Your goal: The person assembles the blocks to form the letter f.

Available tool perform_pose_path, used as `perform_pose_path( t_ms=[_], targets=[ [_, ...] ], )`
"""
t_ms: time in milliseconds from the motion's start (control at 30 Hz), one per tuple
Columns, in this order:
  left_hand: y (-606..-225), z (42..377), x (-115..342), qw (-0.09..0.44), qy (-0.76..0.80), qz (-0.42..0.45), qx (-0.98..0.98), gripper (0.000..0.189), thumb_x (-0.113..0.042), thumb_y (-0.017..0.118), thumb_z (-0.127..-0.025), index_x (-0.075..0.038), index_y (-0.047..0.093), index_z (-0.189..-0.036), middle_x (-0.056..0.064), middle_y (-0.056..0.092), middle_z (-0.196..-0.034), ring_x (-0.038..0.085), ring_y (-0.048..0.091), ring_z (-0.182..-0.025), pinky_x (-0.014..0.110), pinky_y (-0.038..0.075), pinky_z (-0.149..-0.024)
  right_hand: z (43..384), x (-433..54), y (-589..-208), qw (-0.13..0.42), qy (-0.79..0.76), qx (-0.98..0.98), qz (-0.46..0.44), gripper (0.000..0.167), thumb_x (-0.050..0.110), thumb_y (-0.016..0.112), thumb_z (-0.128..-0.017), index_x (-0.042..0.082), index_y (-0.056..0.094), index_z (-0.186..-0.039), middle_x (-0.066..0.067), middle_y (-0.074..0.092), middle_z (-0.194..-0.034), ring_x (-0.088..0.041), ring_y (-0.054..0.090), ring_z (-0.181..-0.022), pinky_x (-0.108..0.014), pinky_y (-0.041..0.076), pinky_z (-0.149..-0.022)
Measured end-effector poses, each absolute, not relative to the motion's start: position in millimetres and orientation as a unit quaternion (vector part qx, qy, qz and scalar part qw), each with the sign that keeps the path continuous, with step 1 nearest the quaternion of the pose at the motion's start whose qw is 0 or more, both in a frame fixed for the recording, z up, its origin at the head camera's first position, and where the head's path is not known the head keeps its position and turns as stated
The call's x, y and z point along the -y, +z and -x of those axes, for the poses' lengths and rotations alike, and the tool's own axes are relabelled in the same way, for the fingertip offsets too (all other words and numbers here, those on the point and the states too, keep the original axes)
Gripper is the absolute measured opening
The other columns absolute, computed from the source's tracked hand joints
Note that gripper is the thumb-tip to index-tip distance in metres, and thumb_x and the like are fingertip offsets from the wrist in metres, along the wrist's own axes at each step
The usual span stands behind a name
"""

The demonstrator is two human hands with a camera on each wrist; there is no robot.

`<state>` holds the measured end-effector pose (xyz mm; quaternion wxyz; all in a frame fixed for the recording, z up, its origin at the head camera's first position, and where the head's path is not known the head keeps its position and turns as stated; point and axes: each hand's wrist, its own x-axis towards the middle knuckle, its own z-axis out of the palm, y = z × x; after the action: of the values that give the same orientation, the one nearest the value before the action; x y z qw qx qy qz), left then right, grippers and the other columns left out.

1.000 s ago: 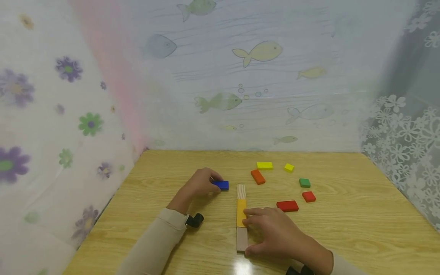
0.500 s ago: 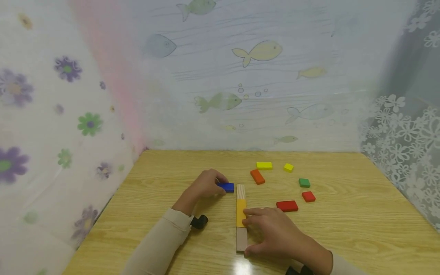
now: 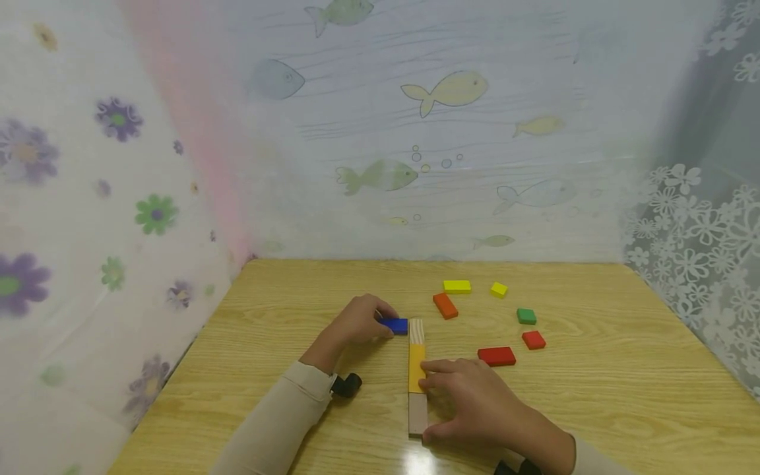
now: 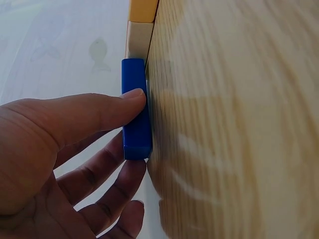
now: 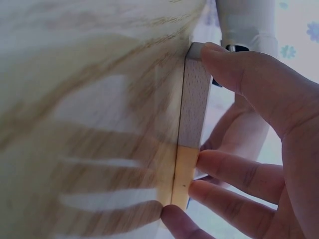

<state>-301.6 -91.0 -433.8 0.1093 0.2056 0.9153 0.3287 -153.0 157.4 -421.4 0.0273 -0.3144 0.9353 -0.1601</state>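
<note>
My left hand (image 3: 362,320) pinches a blue block (image 3: 396,326) between thumb and fingers. The block lies crosswise on the table, its right end touching or almost touching the left side of a natural-wood block (image 3: 417,331). That wood block is the far end of a straight row, with an orange-yellow block (image 3: 417,368) in the middle and a grey-brown block (image 3: 418,414) nearest me. From the right, my right hand (image 3: 477,402) rests its fingertips on the orange-yellow block's side. In the right wrist view, its thumb touches the near end of the grey-brown block (image 5: 194,99).
Loose blocks lie to the right and behind on the wooden table (image 3: 594,409): long yellow (image 3: 456,287), orange (image 3: 445,305), small yellow (image 3: 499,289), green (image 3: 526,316), small red (image 3: 534,340) and long red (image 3: 497,356). Patterned curtains stand behind and beside the table.
My left hand has slid the blue block rightward and slightly nearer to me, up to the far end of the row. My right hand and the other blocks stay where they were.
</note>
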Motion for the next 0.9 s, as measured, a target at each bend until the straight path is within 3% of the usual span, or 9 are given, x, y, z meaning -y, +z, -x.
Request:
perform_pose_path(
  t_ms=[733,900],
  targets=[
    [-435.9,300.0,86.5,0.102,0.332,-0.208,-0.914,0.027,-0.017,0.086,-0.086,-0.02,0.081,-0.113,-0.002,0.076,-0.111,0.018,0.067,-0.1,0.036,0.058,-0.085,153.7,-156.5,-421.3,0.027,-0.158,-0.935,0.318,0.067,0.075,0.079,-0.074,0.029,0.075,-0.124,0.003,0.063,-0.144,-0.024,0.063,-0.127,-0.053,0.051,-0.1],
    [-435.2,299.4,86.5,0.104,0.331,-0.204,-0.916,0.034,-0.018,0.086,-0.086,-0.019,0.079,-0.119,0.001,0.074,-0.115,0.02,0.067,-0.104,0.038,0.058,-0.087,154.5,-157.2,-423.4,0.033,-0.156,-0.936,0.315,0.066,0.075,0.078,-0.074,0.031,0.075,-0.124,0.004,0.063,-0.145,-0.024,0.062,-0.128,-0.053,0.05,-0.101]
  ],
)
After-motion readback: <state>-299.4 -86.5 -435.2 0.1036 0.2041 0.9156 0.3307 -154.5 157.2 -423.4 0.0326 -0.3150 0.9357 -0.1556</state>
